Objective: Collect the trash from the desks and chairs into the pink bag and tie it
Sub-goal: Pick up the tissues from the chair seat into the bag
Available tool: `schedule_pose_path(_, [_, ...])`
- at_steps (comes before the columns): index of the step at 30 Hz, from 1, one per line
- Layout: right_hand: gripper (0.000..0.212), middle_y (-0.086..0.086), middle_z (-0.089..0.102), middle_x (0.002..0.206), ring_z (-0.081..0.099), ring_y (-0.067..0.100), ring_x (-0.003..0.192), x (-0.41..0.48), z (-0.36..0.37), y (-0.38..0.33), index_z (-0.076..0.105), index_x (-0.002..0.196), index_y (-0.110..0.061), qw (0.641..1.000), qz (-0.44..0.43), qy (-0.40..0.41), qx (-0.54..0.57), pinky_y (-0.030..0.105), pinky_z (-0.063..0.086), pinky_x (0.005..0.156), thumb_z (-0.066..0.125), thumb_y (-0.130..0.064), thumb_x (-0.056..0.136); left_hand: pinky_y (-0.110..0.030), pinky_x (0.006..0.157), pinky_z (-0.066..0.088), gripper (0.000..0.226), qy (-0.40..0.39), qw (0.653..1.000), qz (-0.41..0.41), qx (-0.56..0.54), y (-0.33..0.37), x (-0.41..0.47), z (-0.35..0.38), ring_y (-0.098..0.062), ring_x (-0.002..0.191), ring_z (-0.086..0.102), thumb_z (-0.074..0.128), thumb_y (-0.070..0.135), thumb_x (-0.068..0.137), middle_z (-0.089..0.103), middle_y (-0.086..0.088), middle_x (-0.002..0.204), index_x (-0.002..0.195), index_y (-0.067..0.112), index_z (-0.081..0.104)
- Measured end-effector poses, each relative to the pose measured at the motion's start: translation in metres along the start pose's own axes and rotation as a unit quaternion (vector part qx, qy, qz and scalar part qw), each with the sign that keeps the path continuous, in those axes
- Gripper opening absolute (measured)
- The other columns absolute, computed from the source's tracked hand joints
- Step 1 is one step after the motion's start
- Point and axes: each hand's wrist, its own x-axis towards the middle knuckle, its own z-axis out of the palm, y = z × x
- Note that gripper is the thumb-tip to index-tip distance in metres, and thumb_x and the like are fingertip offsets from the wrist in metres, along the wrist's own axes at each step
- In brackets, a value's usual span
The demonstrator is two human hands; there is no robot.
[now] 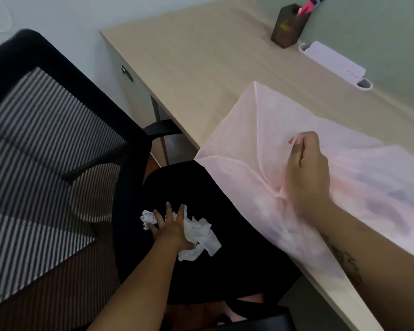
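Crumpled tissues (202, 235) lower centre: my left hand (170, 226), fingers splayed over them, should scoop all at once; my right hand (306, 173) pinches pink bag (249, 139).

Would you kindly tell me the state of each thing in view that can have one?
pink bag: untied, lying on the desk, partly bunched.
right hand: grips the pink bag.
left hand: fingers spread, touching the crumpled tissues.
crumpled tissues: loose on the chair seat, not bagged.
pen holder: upright, holding markers.
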Motion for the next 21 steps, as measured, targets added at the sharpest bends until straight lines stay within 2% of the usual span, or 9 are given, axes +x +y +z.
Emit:
schedule_pose_path(5, [0.023,0.003,0.057,0.081,0.052,0.032,0.071,0.021,0.009,0.004,0.046,0.104,-0.013,1.000,-0.007,0.014,-0.017,0.037,0.036,0.062,0.027,-0.026,0.105,-0.077,0.107,0.009,0.143,-0.026,1.000,-0.004,0.004,-0.002,0.035,0.020,-0.053,0.141,-0.026,0.074,0.076,0.058,-0.042,-0.010,0.154,0.148,0.040,-0.031])
schedule_pose_path(8, [0.024,0.005,0.057,0.086,0.049,0.029,0.072,0.026,0.013,0.006,0.047,0.106,-0.010,0.999,-0.001,0.021,-0.032,0.036,0.030,0.063,0.027,-0.024,0.105,-0.080,0.103,0.007,0.146,0.003,1.000,-0.018,0.020,-0.005,0.051,0.017,-0.053,0.140,-0.029,0.071,0.083,0.052,-0.041,-0.009,0.155,0.146,0.041,-0.032])
schedule_pose_path(12, [0.024,0.007,0.053,0.083,0.049,0.032,0.072,0.023,0.019,0.009,0.046,0.107,-0.007,0.998,-0.002,0.034,-0.056,0.039,0.036,0.064,0.027,-0.023,0.105,-0.077,0.104,0.014,0.147,-0.014,0.999,-0.022,-0.046,-0.028,0.080,0.021,-0.052,0.143,-0.022,0.073,0.084,0.045,-0.038,-0.005,0.156,0.146,0.048,-0.027])
schedule_pose_path(13, [0.025,0.007,0.053,0.084,0.051,0.034,0.073,0.023,0.019,0.009,0.045,0.107,-0.007,0.998,0.000,0.036,-0.056,0.041,0.039,0.065,0.027,-0.023,0.105,-0.075,0.108,0.016,0.143,-0.014,0.999,-0.005,-0.052,-0.032,0.082,0.027,-0.049,0.145,-0.017,0.073,0.084,0.048,-0.035,-0.003,0.158,0.148,0.049,-0.022])
schedule_pose_path(15, [0.025,0.007,0.054,0.084,0.053,0.037,0.074,0.024,0.020,0.010,0.045,0.107,-0.007,0.998,0.005,0.035,-0.056,0.041,0.041,0.065,0.026,-0.023,0.104,-0.060,0.113,0.021,0.121,0.006,0.998,0.034,-0.049,-0.034,0.077,0.041,-0.043,0.148,-0.003,0.070,0.075,0.064,-0.014,-0.007,0.163,0.155,0.044,-0.005])
schedule_pose_path(17, [0.025,0.006,0.054,0.084,0.053,0.037,0.073,0.025,0.021,0.010,0.045,0.107,-0.008,0.998,0.007,0.036,-0.058,0.039,0.039,0.063,0.026,-0.024,0.104,-0.051,0.108,0.028,0.096,0.055,0.994,0.067,-0.070,-0.028,0.069,0.054,-0.039,0.144,0.014,0.068,0.062,0.078,0.011,-0.013,0.159,0.156,0.037,0.018])
schedule_pose_path(19, [0.025,0.006,0.054,0.082,0.052,0.035,0.071,0.025,0.022,0.010,0.046,0.107,-0.008,0.998,0.010,0.037,-0.057,0.037,0.034,0.062,0.026,-0.024,0.104,-0.049,0.102,0.033,0.073,0.097,0.985,0.109,-0.088,-0.020,0.067,0.061,-0.038,0.136,0.030,0.064,0.052,0.081,0.033,-0.017,0.148,0.148,0.031,0.043])
schedule_pose_path(21, [0.025,0.006,0.055,0.082,0.052,0.035,0.070,0.025,0.022,0.010,0.046,0.106,-0.009,0.998,0.009,0.039,-0.057,0.037,0.033,0.061,0.026,-0.024,0.104,-0.046,0.107,0.031,0.063,0.049,0.990,0.128,-0.043,-0.012,0.068,0.062,-0.034,0.137,0.032,0.058,0.049,0.088,0.037,-0.012,0.147,0.146,0.030,0.044])
